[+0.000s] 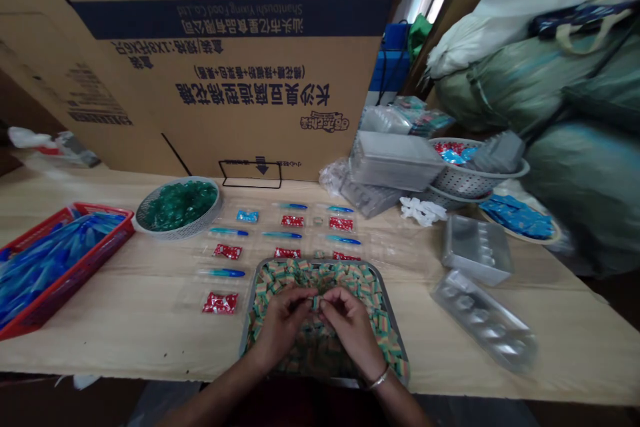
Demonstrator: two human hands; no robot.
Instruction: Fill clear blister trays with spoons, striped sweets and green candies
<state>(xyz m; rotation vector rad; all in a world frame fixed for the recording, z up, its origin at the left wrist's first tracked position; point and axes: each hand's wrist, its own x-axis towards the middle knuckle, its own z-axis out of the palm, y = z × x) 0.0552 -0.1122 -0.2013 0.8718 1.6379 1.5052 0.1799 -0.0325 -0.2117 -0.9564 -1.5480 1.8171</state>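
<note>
My left hand (283,323) and my right hand (353,327) meet above a metal tray (320,261), pinching a small striped sweet (316,302) between their fingertips. The tray is heaped with many similar green, orange and cream sweets (320,275), and my wrists hide part of the pile. A thin bracelet circles my right wrist. Just beyond the tray, small red packets (293,253) and blue-and-green sticks (281,235) lie in rows on clear plastic sheets.
On the wooden table (135,327), a red basket (85,260) of blue items stands left, beside a round mesh tray (213,213) of green items. Clear plastic trays (483,320) and a mesh colander (480,183) lie right. Large sacks and a cardboard carton stand behind.
</note>
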